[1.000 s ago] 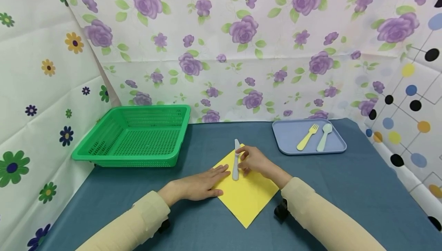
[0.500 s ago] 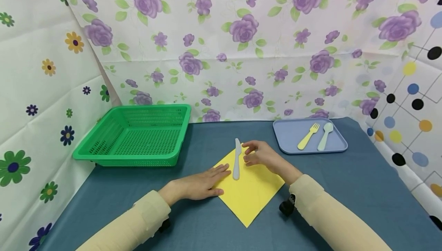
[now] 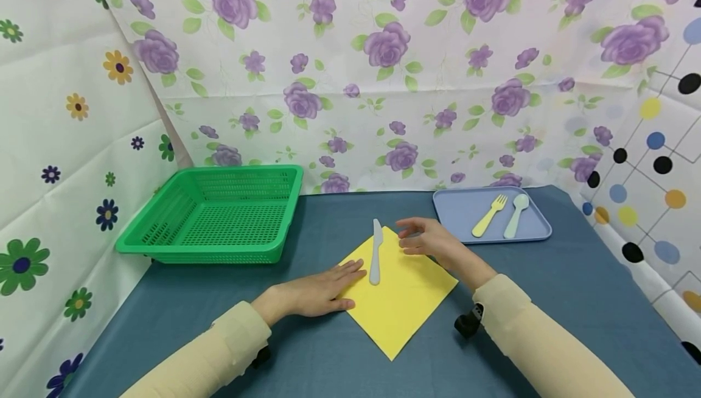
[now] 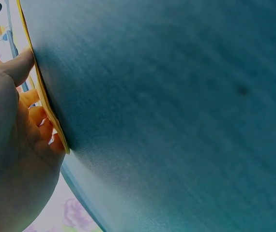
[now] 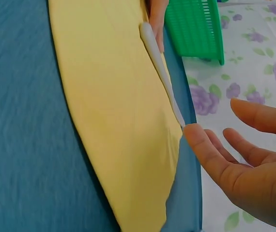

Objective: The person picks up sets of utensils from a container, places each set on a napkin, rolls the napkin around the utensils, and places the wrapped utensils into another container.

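A yellow napkin [image 3: 400,310] lies on the blue cloth, its corners toward and away from me. Across its upper left part rests a light grey table knife [image 3: 375,258], blade pointing away. My left hand [image 3: 317,293] rests with spread fingers on the napkin's left corner, left of the knife handle. In the left wrist view the napkin's thin edge [image 4: 43,99] runs along the fingers. My right hand [image 3: 432,244] holds nothing, fingers loosely bent over the upper right edge. The right wrist view shows its fingertips [image 5: 194,134] near the knife tip, which they overlap there.
A green basket [image 3: 210,259] stands at the back left. At the back right is a blue-grey tray [image 3: 453,215] bearing a yellow fork [image 3: 489,216] and a pale green spoon [image 3: 516,216]. A floral curtain [image 3: 350,112] hangs behind the table.
My right hand has let go of the knife and moved off to the right, uncovering more of the napkin. The knife's blade end leans slightly more right. The left hand has stayed put.
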A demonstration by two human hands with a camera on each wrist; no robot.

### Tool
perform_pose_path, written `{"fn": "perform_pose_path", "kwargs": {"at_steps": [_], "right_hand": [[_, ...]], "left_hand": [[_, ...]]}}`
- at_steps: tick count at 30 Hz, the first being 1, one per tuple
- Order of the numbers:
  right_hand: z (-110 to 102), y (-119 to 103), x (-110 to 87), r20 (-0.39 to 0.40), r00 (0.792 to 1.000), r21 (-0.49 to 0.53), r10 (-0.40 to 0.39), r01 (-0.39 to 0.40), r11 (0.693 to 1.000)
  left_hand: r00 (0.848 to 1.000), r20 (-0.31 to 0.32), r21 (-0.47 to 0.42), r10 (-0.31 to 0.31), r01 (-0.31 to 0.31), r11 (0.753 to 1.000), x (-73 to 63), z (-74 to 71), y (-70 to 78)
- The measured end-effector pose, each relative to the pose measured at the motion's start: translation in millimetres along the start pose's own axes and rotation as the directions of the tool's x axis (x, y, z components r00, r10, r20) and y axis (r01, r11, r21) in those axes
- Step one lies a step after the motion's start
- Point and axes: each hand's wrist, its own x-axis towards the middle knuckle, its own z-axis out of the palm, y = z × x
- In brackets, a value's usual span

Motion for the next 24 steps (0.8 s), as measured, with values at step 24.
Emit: {"fn": "perform_pose_path", "kwargs": {"at_steps": [24], "right_hand": [[-45,-1,-10.4,0.034,0.999,-0.023,-0.005,0.006,1.0]], "left_hand": [[1.0,0.002,0.026,0.01,-0.01,1.0,2.2,-2.7,-0.3]]}}
